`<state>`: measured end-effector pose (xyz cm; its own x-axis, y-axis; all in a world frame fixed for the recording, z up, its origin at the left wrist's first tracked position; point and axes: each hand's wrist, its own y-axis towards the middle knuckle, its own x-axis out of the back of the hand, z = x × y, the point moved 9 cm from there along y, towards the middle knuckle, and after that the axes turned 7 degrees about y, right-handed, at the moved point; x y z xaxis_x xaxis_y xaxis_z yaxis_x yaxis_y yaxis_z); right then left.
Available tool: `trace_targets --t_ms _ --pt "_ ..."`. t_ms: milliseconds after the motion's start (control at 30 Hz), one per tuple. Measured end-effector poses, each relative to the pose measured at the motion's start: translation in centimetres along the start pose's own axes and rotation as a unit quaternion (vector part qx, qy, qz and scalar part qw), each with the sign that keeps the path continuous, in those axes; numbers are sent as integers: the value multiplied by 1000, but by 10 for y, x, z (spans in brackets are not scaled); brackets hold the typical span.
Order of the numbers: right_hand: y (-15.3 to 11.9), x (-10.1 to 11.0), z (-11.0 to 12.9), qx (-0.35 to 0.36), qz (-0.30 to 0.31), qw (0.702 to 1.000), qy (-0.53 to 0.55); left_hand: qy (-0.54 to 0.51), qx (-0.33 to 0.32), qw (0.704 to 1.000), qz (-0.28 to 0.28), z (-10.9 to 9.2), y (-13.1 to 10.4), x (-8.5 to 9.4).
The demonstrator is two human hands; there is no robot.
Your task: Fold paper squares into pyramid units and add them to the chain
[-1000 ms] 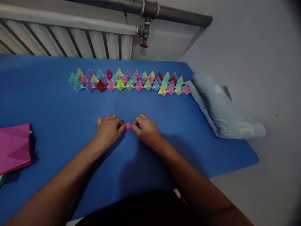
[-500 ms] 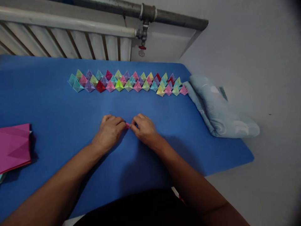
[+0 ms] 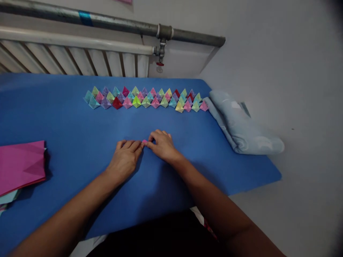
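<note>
A small piece of pink paper (image 3: 144,141) lies between my hands, mostly covered by my fingers, so its folded shape cannot be made out. My left hand (image 3: 126,157) rests low over the blue table, its fingertips pressing the paper's left side. From the right, my right hand (image 3: 163,144) pinches the same piece between thumb and forefinger. Beyond both hands stand rows of folded paper boats (image 3: 136,102) in pink, green, yellow, purple, red and light blue.
At the left edge lies a stack of coloured paper sheets (image 3: 23,162), magenta on top. A folded light-blue cloth (image 3: 241,125) sits at the table's right side against the wall. Behind the blue table (image 3: 80,132) are a radiator (image 3: 77,59) and a metal pipe (image 3: 120,24).
The view has tilted up and shifted a little left. My left fingers now lie flatter on the pink paper, while my right hand still pinches it.
</note>
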<state>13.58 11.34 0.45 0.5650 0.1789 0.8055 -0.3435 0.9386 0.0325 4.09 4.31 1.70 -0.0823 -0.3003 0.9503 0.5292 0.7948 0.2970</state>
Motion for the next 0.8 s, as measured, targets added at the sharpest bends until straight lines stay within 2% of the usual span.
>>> trace_targets --t_ms 167,367,633,800 --pt "7 2 1 -24 51 998 -5 -13 5 1000 -19 1 -8 2" --pt "16 1 9 -34 109 993 -18 -4 2 1000 0 -3 -7 0" --pt "20 0 6 -64 101 993 -15 3 -5 1000 -20 -3 -9 0" --pt "25 -4 8 -79 125 989 -31 14 -2 1000 -2 -4 -8 -1"
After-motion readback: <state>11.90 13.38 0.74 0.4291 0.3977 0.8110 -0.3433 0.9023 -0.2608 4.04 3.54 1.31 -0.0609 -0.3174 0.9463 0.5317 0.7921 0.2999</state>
